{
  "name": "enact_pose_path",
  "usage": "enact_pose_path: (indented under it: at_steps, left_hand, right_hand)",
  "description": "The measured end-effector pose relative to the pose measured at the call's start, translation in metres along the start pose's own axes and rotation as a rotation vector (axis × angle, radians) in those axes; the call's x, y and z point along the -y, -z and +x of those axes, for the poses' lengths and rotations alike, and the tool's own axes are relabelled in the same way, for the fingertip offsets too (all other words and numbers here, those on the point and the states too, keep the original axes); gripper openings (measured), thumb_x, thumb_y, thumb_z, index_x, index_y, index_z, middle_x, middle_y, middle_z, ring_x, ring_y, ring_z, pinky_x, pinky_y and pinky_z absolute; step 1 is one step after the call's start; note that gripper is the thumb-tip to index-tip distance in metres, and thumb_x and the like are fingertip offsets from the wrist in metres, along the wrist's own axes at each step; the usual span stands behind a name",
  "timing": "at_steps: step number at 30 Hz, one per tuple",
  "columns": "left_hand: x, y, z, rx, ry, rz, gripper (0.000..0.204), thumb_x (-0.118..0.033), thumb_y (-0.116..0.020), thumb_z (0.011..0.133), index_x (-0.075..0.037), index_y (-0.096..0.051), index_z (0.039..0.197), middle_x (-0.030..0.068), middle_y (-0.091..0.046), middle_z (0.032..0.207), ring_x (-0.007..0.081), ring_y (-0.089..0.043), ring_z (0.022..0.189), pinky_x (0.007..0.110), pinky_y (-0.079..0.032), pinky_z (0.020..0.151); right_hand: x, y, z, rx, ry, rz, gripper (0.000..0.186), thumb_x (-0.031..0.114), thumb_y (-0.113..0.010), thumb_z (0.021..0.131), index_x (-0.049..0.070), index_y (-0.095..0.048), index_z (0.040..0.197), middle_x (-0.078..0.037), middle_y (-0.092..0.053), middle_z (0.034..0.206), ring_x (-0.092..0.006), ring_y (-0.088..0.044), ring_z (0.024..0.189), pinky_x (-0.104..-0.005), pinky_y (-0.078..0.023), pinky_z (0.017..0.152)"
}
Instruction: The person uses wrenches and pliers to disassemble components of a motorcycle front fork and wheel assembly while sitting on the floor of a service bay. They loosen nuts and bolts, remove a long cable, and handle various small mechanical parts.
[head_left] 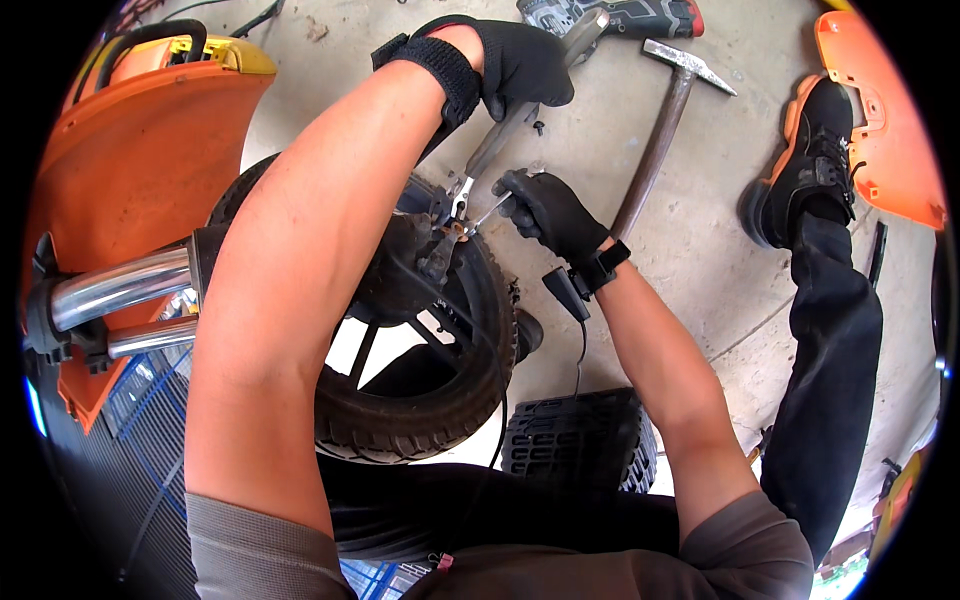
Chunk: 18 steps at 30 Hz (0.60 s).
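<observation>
My left hand (pixel 528 68), in a black glove, is closed round a long grey-handled tool that looks like pliers (pixel 503 142). Its metal jaws reach down to the hub area of a black spoked wheel (pixel 415 430) with a knobbly tyre. Lower and to the right, my right hand (pixel 555 212), also gloved, pinches a thin metal rod (pixel 489 213). The rod's tip meets a small, rusty-looking metal part (pixel 460 230) beside the jaws. My left forearm covers part of the wheel. Whether the rod has a handle inside my fist is hidden.
A hammer (pixel 655 150) lies on the concrete right of my hands, with a cordless power tool (pixel 640 15) beyond it. Chrome fork tubes (pixel 125 285) and an orange panel (pixel 150 150) stand left. Another orange panel (pixel 885 130) lies right, past a black shoe (pixel 815 150).
</observation>
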<state>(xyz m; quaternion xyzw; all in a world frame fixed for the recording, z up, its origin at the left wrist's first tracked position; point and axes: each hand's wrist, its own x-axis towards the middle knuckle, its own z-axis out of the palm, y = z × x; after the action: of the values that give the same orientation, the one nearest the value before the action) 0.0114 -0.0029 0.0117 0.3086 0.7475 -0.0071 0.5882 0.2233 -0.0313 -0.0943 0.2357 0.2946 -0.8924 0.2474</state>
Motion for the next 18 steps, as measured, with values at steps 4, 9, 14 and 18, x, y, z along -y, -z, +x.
enact_pose_path:
  at_steps: [4,9,14,18]
  left_hand:
    - [0.005,0.001,0.009,0.036,0.017,0.092,0.026,-0.017,-0.057,0.079,0.007,-0.065,0.083,0.0214,-0.066,0.075,0.0242,-0.067,0.053,0.035,-0.054,0.044]
    - [0.017,0.006,0.015,0.011,-0.375,0.419,0.037,-0.029,-0.057,0.078,0.007,-0.066,0.084,0.0217,-0.067,0.075,0.0274,-0.066,0.062,0.039,-0.049,0.056]
    - [0.01,-0.001,0.008,-0.002,-0.057,0.037,0.025,-0.016,-0.057,0.079,0.007,-0.064,0.085,0.0213,-0.066,0.078,0.0245,-0.067,0.054,0.035,-0.054,0.043]
    - [0.002,-0.002,-0.001,-0.01,-0.014,-0.025,0.026,-0.018,-0.057,0.08,0.007,-0.063,0.08,0.0199,-0.065,0.072,0.0251,-0.067,0.053,0.036,-0.053,0.043]
  right_hand:
    - [0.002,0.004,0.009,0.036,-0.049,-0.055,0.036,0.035,-0.048,0.1,0.003,-0.066,0.098,0.003,-0.052,0.066,-0.0049,-0.04,0.049,-0.0219,-0.034,0.045]
    - [0.008,0.01,0.023,0.103,-0.158,-0.093,0.034,0.037,-0.052,0.097,0.006,-0.066,0.092,0.002,-0.059,0.072,-0.0036,-0.046,0.053,-0.0191,-0.036,0.046]
    - [0.013,0.009,0.026,0.136,-0.183,-0.064,0.033,0.037,-0.054,0.098,0.007,-0.065,0.092,0.004,-0.055,0.068,-0.0024,-0.043,0.05,-0.0185,-0.035,0.045]
    - [0.012,0.007,0.013,0.102,-0.176,-0.095,0.034,0.038,-0.053,0.099,0.005,-0.065,0.096,0.005,-0.054,0.066,-0.0018,-0.043,0.05,-0.0184,-0.034,0.045]
